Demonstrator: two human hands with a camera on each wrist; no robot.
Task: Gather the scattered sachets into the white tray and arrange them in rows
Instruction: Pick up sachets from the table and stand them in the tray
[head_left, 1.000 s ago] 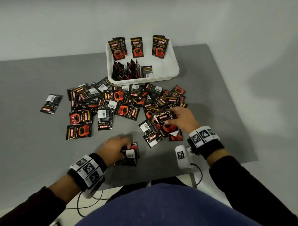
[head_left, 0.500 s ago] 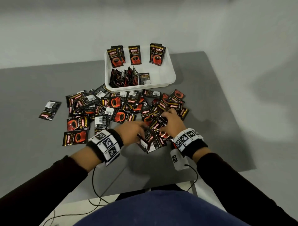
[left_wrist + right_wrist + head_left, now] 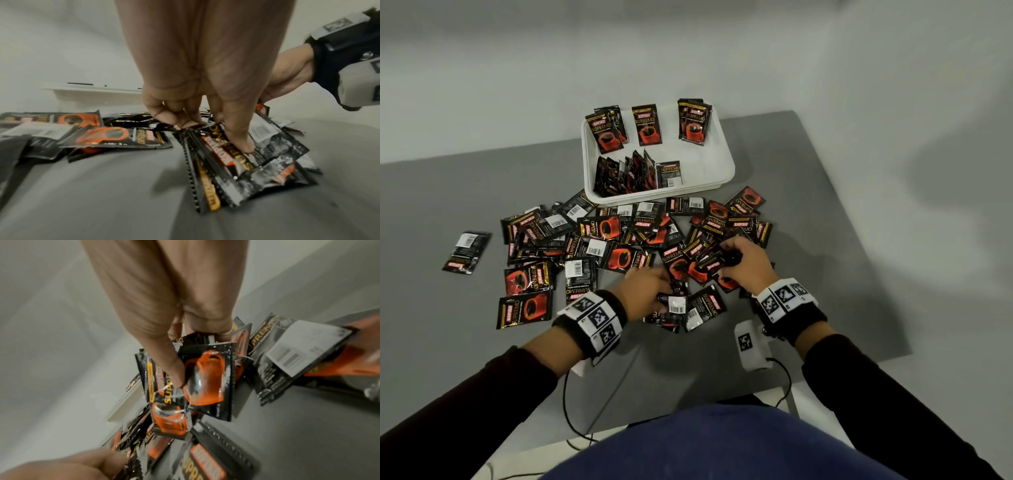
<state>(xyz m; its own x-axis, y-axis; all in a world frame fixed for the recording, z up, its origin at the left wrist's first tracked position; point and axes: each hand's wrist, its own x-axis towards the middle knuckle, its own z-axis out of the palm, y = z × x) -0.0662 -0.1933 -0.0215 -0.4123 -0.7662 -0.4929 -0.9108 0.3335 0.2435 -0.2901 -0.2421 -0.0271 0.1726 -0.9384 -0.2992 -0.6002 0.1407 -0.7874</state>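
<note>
My left hand [image 3: 645,289] reaches palm-down into the near edge of the pile, thumb and curled fingers pinching a small stack of Kopiko Supremo sachets [image 3: 232,164] held on edge against the grey mat [image 3: 448,342]. My right hand [image 3: 744,262] curls round its own bundle of sachets [image 3: 205,378], thumb pressed on the glossy black front with its orange cup. Loose sachets [image 3: 599,240] lie scattered, overlapping, just in front of the white tray [image 3: 717,164], where others already stand in rows.

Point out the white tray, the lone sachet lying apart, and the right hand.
white tray [image 3: 722,164]: head view, bare right floor.
lone sachet [image 3: 466,253]: head view, middle of pack.
right hand [image 3: 748,262]: head view, back of hand.
</note>
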